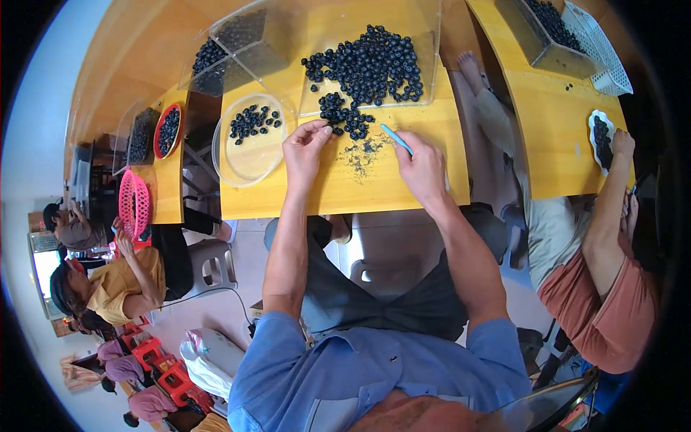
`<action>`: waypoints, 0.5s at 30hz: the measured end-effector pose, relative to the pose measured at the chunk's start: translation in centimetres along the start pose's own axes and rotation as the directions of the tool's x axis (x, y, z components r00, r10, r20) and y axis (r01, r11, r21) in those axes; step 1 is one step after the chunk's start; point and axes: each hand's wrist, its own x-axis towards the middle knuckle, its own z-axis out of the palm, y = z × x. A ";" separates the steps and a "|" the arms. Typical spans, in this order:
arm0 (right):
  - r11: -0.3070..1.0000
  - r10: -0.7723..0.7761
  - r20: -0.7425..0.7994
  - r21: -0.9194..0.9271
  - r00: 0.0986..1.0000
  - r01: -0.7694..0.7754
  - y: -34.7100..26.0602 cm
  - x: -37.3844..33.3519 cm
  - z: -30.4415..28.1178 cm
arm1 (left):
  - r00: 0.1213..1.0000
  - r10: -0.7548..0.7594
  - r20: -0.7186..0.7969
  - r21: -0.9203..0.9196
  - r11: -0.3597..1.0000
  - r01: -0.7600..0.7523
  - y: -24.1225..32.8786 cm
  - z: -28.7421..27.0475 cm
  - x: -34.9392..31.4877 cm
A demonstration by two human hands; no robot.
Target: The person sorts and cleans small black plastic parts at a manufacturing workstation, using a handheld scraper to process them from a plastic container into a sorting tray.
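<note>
Dark, round, berry-like balls (368, 66) cover much of the clear tray in front of me. A smaller cluster of balls (345, 115) spills past its near edge onto the yellow table (288, 204). My left hand (305, 150) is closed in a pinch beside this cluster. A dark ball lies right at the fingertips, but what sits between them is hidden. My right hand (421, 167) grips a slim light-blue tool (396, 138), which slants toward the cluster; its working tip cannot be made out. Dark crumbs (361, 154) are scattered between the hands.
A round clear lid (224, 167) with several dark balls lies left of my left hand. Behind it stands a clear bin (266, 54). At neighbouring tables, a person in yellow (124, 288) sits left, and one in rust-red (601, 302) works right near a white dish (592, 137).
</note>
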 end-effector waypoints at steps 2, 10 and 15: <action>1.000 0.012 0.012 0.007 1.000 -0.012 0.2 -0.1 0.1 | 0.993 -0.098 0.073 -0.191 0.975 0.110 0.6 0.8 -0.5; 0.997 -0.074 0.054 0.007 0.996 0.074 0.8 0.2 0.3 | 0.965 -0.141 0.220 -0.507 0.829 0.237 1.7 3.2 -1.8; 0.998 -0.054 0.037 -0.006 0.998 0.055 1.4 -0.4 0.1 | 0.946 -0.161 0.282 -0.493 0.822 0.286 1.3 3.6 -1.9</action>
